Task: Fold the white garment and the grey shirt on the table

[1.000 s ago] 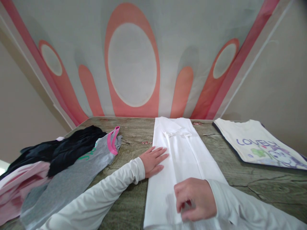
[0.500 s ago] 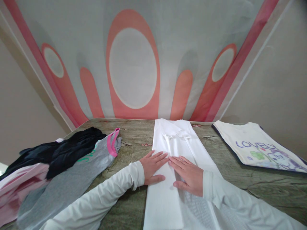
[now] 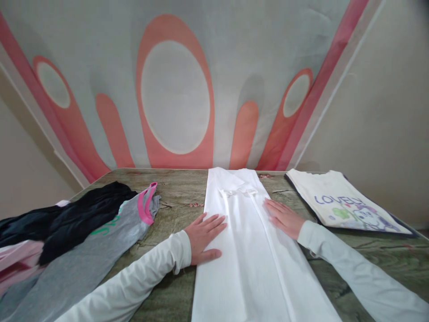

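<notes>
1. Nearest me, a long white cloth garment (image 3: 248, 273) runs up the middle of the grey-brown wood-patterned table (image 3: 177, 192). The frame cuts its near end, so I can't fairly say whether the hem lies straight.
2. On the left I see a grey shirt with pink trim and green lettering (image 3: 90, 255), a pale pink cloth garment (image 3: 23, 259) and a crumpled black cloth garment (image 3: 83, 219); these look unfolded, so I count them as work left.
3. I have the left hand (image 3: 205, 237) flat on the white garment's left edge, fingers spread, pinching nothing.
4. Slightly farther up, the right hand (image 3: 283, 218) lies flat along its right edge, fingers close together, gripping nothing.
5. I judge the white garment's lengthwise narrowing done, its shortening not yet.
6. Far right, well apart from it, a cream cloth top lettered "LOVELY" (image 3: 338, 192) lies flat over something dark; I'd call it finished.
</notes>
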A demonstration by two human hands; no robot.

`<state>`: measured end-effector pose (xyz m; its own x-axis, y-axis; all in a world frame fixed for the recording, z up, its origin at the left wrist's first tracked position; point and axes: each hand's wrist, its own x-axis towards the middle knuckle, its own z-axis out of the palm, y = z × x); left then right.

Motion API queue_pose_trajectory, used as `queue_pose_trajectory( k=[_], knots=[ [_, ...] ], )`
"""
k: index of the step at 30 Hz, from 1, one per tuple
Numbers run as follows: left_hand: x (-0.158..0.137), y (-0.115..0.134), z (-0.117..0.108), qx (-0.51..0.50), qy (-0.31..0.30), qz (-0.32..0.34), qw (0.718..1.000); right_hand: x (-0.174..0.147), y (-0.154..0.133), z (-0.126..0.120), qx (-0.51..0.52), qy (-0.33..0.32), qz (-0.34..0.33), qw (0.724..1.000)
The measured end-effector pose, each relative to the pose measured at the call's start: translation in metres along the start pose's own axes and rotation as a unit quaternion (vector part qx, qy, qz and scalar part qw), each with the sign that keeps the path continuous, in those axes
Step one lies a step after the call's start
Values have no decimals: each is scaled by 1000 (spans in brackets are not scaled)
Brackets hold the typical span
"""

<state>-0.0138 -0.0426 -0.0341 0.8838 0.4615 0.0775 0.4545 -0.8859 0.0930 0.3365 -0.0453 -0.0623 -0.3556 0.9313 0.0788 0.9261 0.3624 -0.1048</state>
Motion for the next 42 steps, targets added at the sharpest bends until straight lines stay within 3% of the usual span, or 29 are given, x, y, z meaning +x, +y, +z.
queue_pose_trajectory(
  k=[4,19,26,30,35,39,42],
  knots=[
    [-4,4,-3,1,-6,-3,1000,-16,-11,9,-17,-1,4,1000],
    [-45,42,-16,-23,-35,-8,999,-65,-50,7,-105,42,-19,993],
    [-49,56,-22,-31,-35,-22,999,-74,-56,2,-87,37,-26,995],
    [-28,49,-22,-26,-28,-53,998,-54,-46,-20,-38,4,-38,999],
    [4,38,-10,-13,-55,-103,993,12,-25,-41,40,12,-36,998],
    [11,41,2,-12,-41,-120,992,61,-11,-20,95,57,-49,993],
    [8,45,7,-4,-29,-125,992,80,-5,6,132,79,-49,987]
  ],
)
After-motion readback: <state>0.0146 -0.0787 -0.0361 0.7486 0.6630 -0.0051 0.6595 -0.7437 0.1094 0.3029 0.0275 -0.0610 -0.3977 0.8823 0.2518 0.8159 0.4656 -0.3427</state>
